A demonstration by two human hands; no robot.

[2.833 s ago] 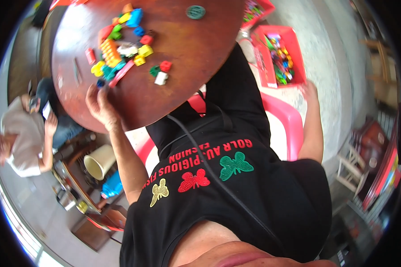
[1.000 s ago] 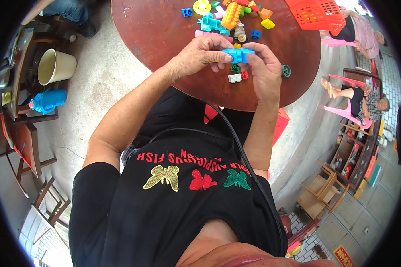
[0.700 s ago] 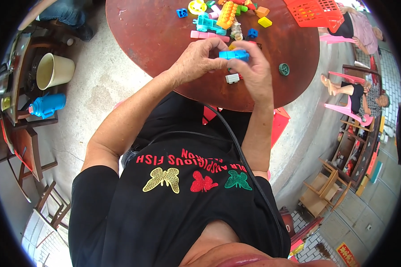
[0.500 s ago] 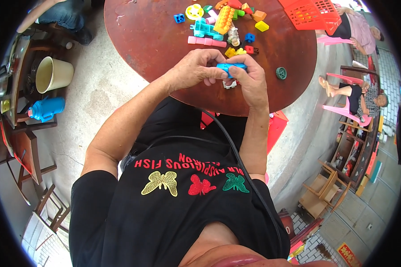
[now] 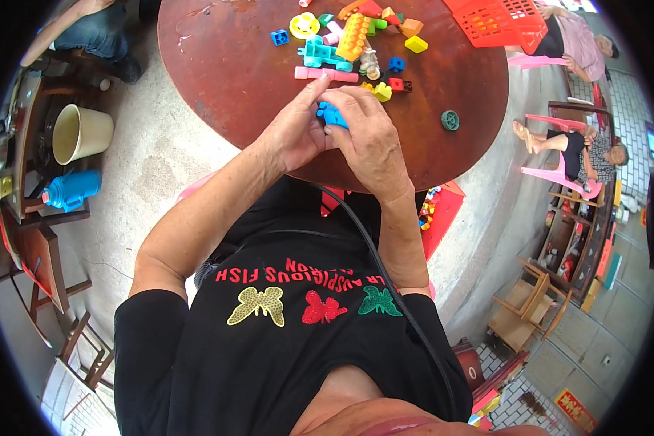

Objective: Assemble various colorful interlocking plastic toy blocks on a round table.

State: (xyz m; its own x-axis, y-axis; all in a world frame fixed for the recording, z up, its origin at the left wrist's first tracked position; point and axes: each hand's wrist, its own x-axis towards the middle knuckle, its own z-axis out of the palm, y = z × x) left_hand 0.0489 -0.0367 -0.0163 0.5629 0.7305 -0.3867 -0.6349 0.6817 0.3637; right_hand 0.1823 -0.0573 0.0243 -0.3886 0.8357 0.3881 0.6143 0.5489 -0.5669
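A blue building-block piece [image 5: 332,115] is held between my two hands over the near edge of the round red-brown table [image 5: 218,80]. My left hand [image 5: 296,134] cups it from the left, thumb raised. My right hand [image 5: 368,134] closes over it with the back of the hand up, hiding part of the piece. Just beyond lie a pink stick piece [image 5: 327,75], a teal wheeled base [image 5: 325,54], a long orange block [image 5: 353,38] and a small figure [image 5: 370,64]. Yellow [image 5: 381,91], red [image 5: 400,86] and blue blocks [image 5: 397,64] are right of my fingers.
A green wheel [image 5: 450,120] lies toward the table's right side, and a red basket [image 5: 495,22] stands at its far right. Below the right edge is a red container [image 5: 443,218] with colourful pieces. A pail [image 5: 87,134] and blue flask [image 5: 73,191] stand left. Other people sit nearby.
Both hands have shifted left with the blue piece. My right hand has rolled over, its back now upward, and the piece has turned. The view has shifted slightly.
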